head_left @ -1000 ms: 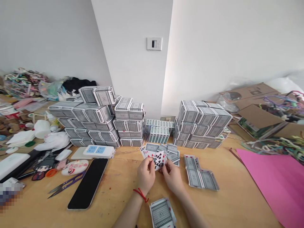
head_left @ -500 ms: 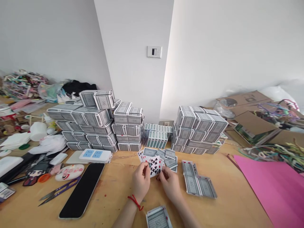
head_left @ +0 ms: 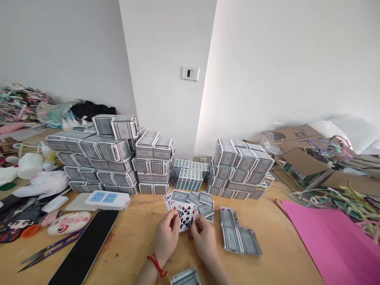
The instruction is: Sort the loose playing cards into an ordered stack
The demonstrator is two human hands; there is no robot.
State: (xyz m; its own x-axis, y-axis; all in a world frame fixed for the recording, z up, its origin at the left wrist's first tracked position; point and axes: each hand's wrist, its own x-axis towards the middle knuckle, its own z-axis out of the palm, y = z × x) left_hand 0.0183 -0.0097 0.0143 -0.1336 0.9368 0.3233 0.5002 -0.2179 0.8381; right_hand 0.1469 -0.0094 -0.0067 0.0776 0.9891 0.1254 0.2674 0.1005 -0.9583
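From where I stand, the person is busy with a single ten of clubs [head_left: 185, 217], held face toward us just below the centre of the frame. The left hand [head_left: 168, 233] has its grip clamped on the card's left edge, thumb and fingertips pressed together there; the right hand [head_left: 203, 236] pinches the lower right edge, so the card is spanned between both.

Compared with half a second ago, almost nothing about the hold is different. The card, the hands and everything on the wooden surface [head_left: 127, 241] sit lower and further left, which I put down to the head turning rather than anything being shifted. To my mind that means the work is paused on this one card: it has not been set down or passed on.

Just behind it, loose cards [head_left: 179, 196] lie in an untidy spread, mostly backs up. A deck [head_left: 187, 278] at the bottom edge has slid further out of view, only its top part showing. Right of centre rests an L-shaped card piece [head_left: 240, 234], apart from the right hand. Card-covered blocks are built up in a left stack [head_left: 105, 150] and a right stack [head_left: 242, 168], with a row of small boxes [head_left: 190, 180] between them
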